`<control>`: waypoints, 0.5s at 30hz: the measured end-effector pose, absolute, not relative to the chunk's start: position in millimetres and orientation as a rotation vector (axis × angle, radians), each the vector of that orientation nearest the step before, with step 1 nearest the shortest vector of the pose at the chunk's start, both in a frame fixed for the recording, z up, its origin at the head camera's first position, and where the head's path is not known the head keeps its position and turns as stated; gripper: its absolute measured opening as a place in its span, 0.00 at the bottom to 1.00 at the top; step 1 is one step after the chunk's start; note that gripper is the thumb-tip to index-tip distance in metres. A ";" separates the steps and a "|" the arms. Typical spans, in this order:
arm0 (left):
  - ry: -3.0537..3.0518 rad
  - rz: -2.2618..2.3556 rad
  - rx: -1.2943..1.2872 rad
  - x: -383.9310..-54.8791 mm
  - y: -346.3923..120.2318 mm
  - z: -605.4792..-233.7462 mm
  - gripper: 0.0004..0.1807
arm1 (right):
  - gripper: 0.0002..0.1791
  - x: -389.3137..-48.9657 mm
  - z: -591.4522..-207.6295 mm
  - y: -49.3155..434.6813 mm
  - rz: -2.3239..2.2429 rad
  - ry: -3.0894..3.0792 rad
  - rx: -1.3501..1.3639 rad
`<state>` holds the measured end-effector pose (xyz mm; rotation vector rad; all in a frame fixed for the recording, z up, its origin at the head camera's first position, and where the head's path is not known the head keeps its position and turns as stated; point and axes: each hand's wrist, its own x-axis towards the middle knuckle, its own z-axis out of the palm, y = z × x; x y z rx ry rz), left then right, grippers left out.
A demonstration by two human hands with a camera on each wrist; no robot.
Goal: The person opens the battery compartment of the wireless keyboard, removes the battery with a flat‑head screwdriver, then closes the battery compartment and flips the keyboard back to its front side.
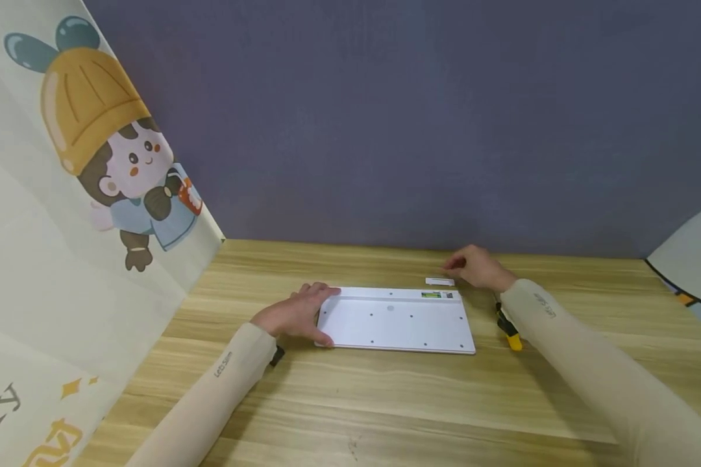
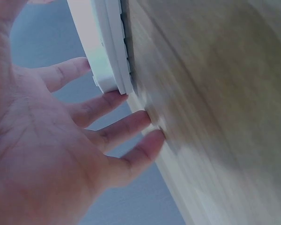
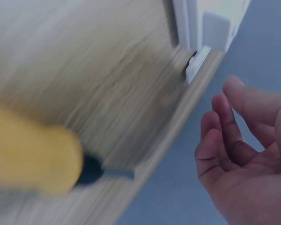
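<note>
A white keyboard lies face down on the wooden table, its underside dotted with small screws. Green batteries show in the uncovered slot near its back right corner. My left hand holds the keyboard's left end, thumb at the front edge and fingertips at the back. In the left wrist view the outer fingers lie past the keyboard's corner, near the tabletop. Just behind the keyboard is a small white battery cover. Close beside that cover is my right hand, fingers loosely bent, nothing between thumb and fingertips.
A yellow and black screwdriver lies right of the keyboard, near my right sleeve; it looks blurred and large in the right wrist view. A dark wall panel rises behind the wooden table. A printed wall borders the left.
</note>
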<state>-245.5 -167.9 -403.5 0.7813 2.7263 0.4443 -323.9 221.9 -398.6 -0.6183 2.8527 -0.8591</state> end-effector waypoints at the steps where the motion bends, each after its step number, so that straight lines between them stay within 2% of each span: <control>1: 2.727 0.448 0.776 -245.5 -168.1 -403.4 0.58 | 0.10 -322.5 -397.7 224.2 -0.850 2.850 -0.622; 8: 2.731 0.462 0.763 -247.0 -169.0 -403.8 0.58 | 0.11 -310.5 -392.0 240.8 -0.821 2.824 -0.643; 15: 2.732 0.473 0.816 -247.3 -170.4 -407.1 0.58 | 0.11 -284.3 -389.0 260.9 -0.765 2.815 -0.656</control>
